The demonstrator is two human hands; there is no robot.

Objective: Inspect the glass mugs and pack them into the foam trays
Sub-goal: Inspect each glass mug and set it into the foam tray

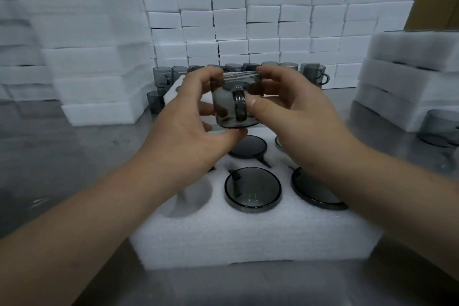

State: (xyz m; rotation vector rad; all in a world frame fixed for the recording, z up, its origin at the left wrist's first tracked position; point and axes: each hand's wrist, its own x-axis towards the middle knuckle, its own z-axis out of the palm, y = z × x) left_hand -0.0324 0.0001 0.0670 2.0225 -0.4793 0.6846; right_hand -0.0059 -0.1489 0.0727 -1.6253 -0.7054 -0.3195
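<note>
Wall of stacked foam blocks [273,20] behind a steel table [62,156]; on it one foam tray [248,236] with seated mugs [252,190] in its wells; above the tray, left hand [188,131] and right hand [293,117], fingers curled, together grip one smoked glass mug [232,104], handle toward the viewer.

We note left hand [191,117] and right hand [293,117] both gripping one smoky glass mug [229,109], raised above the foam tray [248,236], handle toward us. Several packed mugs [252,190] sit in tray pockets. Loose mugs [313,74] stand behind, before stacked foam blocks [273,20].
</note>
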